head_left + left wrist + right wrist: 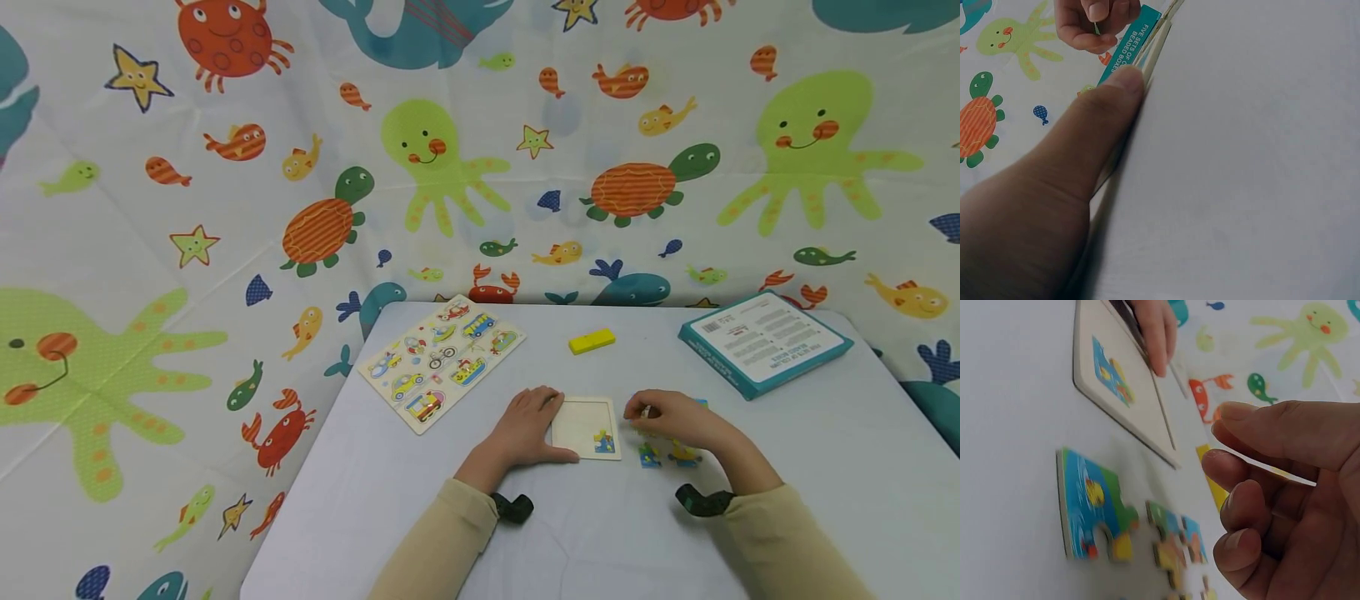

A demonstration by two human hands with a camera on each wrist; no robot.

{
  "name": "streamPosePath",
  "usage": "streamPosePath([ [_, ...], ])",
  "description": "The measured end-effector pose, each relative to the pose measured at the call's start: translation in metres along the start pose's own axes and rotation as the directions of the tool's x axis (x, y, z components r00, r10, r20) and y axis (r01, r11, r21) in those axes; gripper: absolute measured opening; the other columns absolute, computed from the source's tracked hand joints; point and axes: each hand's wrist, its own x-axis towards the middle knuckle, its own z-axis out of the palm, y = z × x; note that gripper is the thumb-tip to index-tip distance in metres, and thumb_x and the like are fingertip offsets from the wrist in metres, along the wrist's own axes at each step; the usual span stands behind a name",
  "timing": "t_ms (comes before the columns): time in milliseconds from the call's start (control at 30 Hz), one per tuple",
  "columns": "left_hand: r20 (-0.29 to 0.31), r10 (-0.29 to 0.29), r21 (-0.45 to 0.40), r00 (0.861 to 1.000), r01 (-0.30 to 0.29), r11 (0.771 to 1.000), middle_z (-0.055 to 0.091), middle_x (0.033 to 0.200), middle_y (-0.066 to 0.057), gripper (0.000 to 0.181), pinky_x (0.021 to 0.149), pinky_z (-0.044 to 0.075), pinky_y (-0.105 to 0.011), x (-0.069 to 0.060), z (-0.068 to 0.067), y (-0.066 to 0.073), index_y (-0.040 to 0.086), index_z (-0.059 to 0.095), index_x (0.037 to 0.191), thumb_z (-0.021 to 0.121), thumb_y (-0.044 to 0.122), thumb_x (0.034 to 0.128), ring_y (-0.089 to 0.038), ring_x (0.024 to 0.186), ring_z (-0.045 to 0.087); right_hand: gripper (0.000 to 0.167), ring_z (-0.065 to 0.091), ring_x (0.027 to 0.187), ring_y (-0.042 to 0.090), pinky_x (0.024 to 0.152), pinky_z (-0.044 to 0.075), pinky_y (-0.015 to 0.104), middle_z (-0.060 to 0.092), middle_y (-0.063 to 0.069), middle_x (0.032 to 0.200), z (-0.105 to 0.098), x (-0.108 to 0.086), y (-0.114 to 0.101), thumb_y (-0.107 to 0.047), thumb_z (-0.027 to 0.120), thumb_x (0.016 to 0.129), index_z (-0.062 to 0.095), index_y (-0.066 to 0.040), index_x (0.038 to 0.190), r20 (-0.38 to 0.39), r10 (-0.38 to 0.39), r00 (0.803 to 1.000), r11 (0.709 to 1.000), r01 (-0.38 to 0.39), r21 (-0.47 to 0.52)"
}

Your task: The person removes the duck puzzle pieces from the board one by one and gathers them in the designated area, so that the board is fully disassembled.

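Note:
My left hand (527, 427) holds the left side of a small wooden puzzle tray (577, 429), its thumb (1094, 134) along the near edge and its fingers at the far edge. One joined bit of puzzle (603, 442) lies in the tray's near right corner. Just right of the tray, my right hand (678, 417) is raised over loose puzzle pieces (1094, 506), thumb and forefinger brought together. A thin greenish edge shows between those fingertips in the left wrist view, seemingly a puzzle piece, mostly hidden. The loose pieces have blue, green and yellow pictures and lie partly beneath that hand.
Behind the left hand lies a board with vehicle pictures (442, 358). A yellow block (592, 341) sits at the back middle, and a teal box (765, 342) at the back right. A sea-animal cloth (465, 267) hangs behind the white table (600, 542).

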Motion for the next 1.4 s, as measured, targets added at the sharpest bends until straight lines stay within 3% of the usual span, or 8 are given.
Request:
streamPosePath([
  [233, 0.005, 0.003, -0.010, 1.000, -0.002, 1.000, 0.034, 0.154, 0.004, 0.111, 0.124, 0.022, -0.041, 0.000, 0.001, 0.000, 0.019, 0.030, 0.156, 0.045, 0.090, 0.0732, -0.016, 0.145, 0.029, 0.015, 0.053, 0.090, 0.018, 0.079, 0.047, 0.033, 0.063, -0.004, 0.100, 0.015, 0.019, -0.010, -0.026, 0.070, 0.092, 0.066, -0.019, 0.105, 0.037, -0.046, 0.998, 0.999, 0.046, 0.009],
  [500, 0.007, 0.002, 0.011, 1.000, -0.002, 1.000, 0.035, 0.153, 0.004, 0.112, 0.124, 0.023, -0.040, 0.001, 0.001, 0.000, 0.019, 0.031, 0.156, 0.042, 0.092, 0.0724, -0.015, 0.144, 0.030, 0.016, 0.052, 0.090, 0.017, 0.080, 0.047, 0.032, 0.062, -0.005, 0.097, 0.029, 0.035, -0.015, -0.022, 0.073, 0.089, 0.067, -0.021, 0.103, 0.089, -0.026, 0.996, 0.999, 0.029, -0.031],
  [833, 0.008, 0.001, 0.010, 1.000, -0.001, 1.000, 0.035, 0.153, 0.004, 0.112, 0.124, 0.023, -0.041, 0.001, 0.002, 0.000, 0.019, 0.031, 0.156, 0.041, 0.092, 0.0722, -0.016, 0.145, 0.030, 0.019, 0.050, 0.090, 0.018, 0.079, 0.045, 0.033, 0.055, -0.001, 0.095, 0.033, 0.037, -0.020, -0.018, 0.079, 0.083, 0.066, -0.023, 0.096, 0.142, -0.015, 0.990, 0.997, 0.025, -0.070],
  [1400, 0.004, 0.002, 0.012, 1.000, -0.002, 1.000, 0.034, 0.153, 0.004, 0.112, 0.124, 0.023, -0.040, 0.002, 0.002, -0.001, 0.019, 0.030, 0.156, 0.042, 0.092, 0.0721, -0.015, 0.145, 0.029, 0.013, 0.050, 0.088, 0.018, 0.074, 0.043, 0.033, 0.053, 0.000, 0.097, 0.033, 0.034, -0.025, -0.015, 0.074, 0.086, 0.064, -0.021, 0.093, 0.143, -0.020, 0.990, 0.998, 0.029, -0.063],
])
